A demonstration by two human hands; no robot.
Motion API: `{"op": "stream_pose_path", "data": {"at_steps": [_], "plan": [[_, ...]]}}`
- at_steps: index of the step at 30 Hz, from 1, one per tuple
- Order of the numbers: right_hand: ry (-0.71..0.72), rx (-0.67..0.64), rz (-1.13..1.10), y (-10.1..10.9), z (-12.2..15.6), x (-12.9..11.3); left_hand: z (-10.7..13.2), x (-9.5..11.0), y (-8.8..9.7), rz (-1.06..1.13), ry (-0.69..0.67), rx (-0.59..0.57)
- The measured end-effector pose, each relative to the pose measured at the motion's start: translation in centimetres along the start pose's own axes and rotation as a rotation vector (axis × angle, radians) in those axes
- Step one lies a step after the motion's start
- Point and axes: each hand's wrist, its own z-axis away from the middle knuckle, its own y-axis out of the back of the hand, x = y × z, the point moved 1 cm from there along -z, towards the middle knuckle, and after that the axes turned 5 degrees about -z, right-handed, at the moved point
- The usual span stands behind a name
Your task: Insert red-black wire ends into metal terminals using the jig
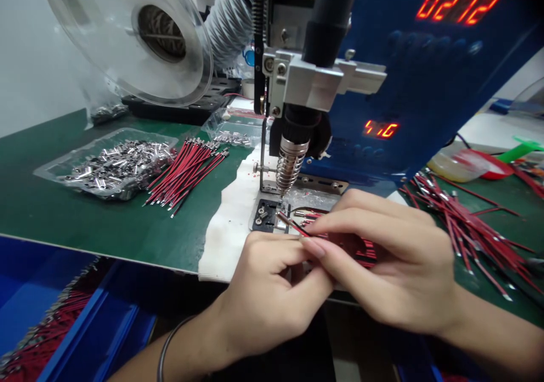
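My left hand (263, 291) and my right hand (382, 257) meet at the table's front edge, both pinched on a short red wire (293, 225) with a metal end. The wire's tip points up-left at the small black fixture (266, 215) under the soldering head's coiled nozzle (289, 166). Under my right hand lies a small bunch of the same red wires (361, 250), partly hidden by the fingers. A thin bangle circles my left wrist.
A bundle of red wires (187, 169) and a clear tray of metal terminals (110, 164) lie to the left on the green mat (85, 217). More red wires (467, 229) spread to the right. The blue machine (425, 76) shows red digits. A clear reel (140, 30) stands behind; blue bins (63, 314) sit below.
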Motion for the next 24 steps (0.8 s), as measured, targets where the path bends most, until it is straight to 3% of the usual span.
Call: {"op": "stream_pose_path", "data": {"at_steps": [16,19,24], "plan": [[-0.004,-0.024,-0.004,0.3,0.2,-0.1,-0.1,0.4,0.5,-0.111,-0.093,0.034],[0.0,-0.021,0.001,0.4,0.2,0.1,0.4,0.7,2.3,-0.199,-0.103,0.039],[0.016,-0.038,-0.027,0.0,0.4,0.2,1.0,0.5,7.5,-0.474,0.022,0.026]]}}
